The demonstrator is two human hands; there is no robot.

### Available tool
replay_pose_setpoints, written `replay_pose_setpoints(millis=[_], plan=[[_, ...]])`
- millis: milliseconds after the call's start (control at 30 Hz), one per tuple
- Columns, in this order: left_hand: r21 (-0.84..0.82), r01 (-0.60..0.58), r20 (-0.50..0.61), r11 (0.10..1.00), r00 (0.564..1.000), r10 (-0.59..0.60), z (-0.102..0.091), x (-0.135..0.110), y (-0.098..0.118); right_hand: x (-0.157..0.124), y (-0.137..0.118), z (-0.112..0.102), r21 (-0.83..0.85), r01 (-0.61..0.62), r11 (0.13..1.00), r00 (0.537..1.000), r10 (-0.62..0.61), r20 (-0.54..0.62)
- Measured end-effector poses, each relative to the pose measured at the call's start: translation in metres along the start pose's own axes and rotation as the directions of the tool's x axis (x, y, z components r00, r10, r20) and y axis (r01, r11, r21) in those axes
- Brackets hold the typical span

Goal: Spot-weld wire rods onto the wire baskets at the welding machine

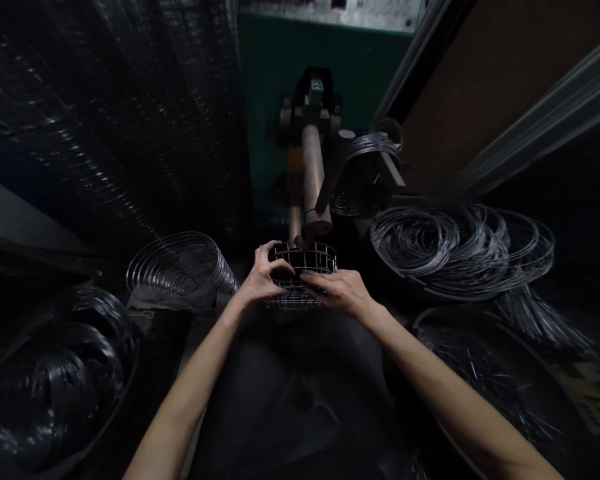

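At the far left, a tub (125, 407) holds dark wire coils (45, 387), which shine a little in the weak light. To the right of it lies a stack of rings (180, 267), thin and silvery, leaning in a loose row.

Next comes the left hand (266, 277). Its grip is half curled, with the fingers spread, and it has hold of the left side of the basket (296, 299). This basket is in the middle, between the two hands and just below the end of the machine arm (313, 167). It is small and round, made of thin metal wires crossing in a grid — the gaps look nearly square. A smooth wire hoop goes around its top, which is open. The wires are dark grey, with pale shine on some of them. Whether the arm's tip touches the far rim, I cannot tell.

The right hand (344, 291) has its fingers nearly straight and close together; its grip is on the near right side of the basket — the thumb I cannot see clearly.

Farther right, many loose rings (415, 243) lie overlapping, and beside them are a wire bundle (543, 320) and a bin (545, 373) with short wires.
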State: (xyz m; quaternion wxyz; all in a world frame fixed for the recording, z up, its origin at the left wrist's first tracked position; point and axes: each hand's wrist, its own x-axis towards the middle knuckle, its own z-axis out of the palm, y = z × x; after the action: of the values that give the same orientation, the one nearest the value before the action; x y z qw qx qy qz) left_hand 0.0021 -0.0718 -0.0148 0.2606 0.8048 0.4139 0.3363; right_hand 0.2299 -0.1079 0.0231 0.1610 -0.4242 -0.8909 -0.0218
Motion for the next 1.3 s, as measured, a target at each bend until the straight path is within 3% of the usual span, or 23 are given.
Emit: replay_pose_setpoints(millis=[167,333,533,633,833,1067,1300], plan=[[-0.043,-0.027,0.005,0.999,1.000,0.027,0.000,-0.001,-0.002,-0.001,0.000,0.003,-0.011,-0.009,1.000,1.000,0.008,-0.008],[-0.046,0.023,0.003,0.999,1.000,-0.022,-0.001,0.001,0.001,-0.003,-0.001,0.002,-0.011,-0.026,1.000,1.000,0.026,-0.004],[-0.066,0.090,-0.002,0.994,0.996,-0.090,-0.006,0.022,-0.006,0.016,0.005,0.003,-0.033,-0.139,0.990,0.990,0.139,0.000],[-0.071,0.076,-0.014,0.995,0.997,-0.077,-0.006,0.030,-0.011,0.018,0.007,0.007,0.006,-0.169,0.986,0.984,0.169,-0.054],[-0.043,0.080,-0.022,0.996,0.996,-0.081,-0.005,0.033,-0.016,0.006,0.001,0.011,0.096,-0.315,0.944,0.918,0.328,-0.221],[-0.085,0.118,-0.052,0.989,0.991,-0.123,-0.010,0.052,-0.025,0.031,0.019,0.014,0.251,-0.384,0.889,0.876,0.436,-0.206],[-0.035,0.127,-0.040,0.991,0.991,-0.128,-0.012,0.063,-0.027,0.041,0.027,0.016,0.289,-0.421,0.860,0.855,0.483,-0.191]])
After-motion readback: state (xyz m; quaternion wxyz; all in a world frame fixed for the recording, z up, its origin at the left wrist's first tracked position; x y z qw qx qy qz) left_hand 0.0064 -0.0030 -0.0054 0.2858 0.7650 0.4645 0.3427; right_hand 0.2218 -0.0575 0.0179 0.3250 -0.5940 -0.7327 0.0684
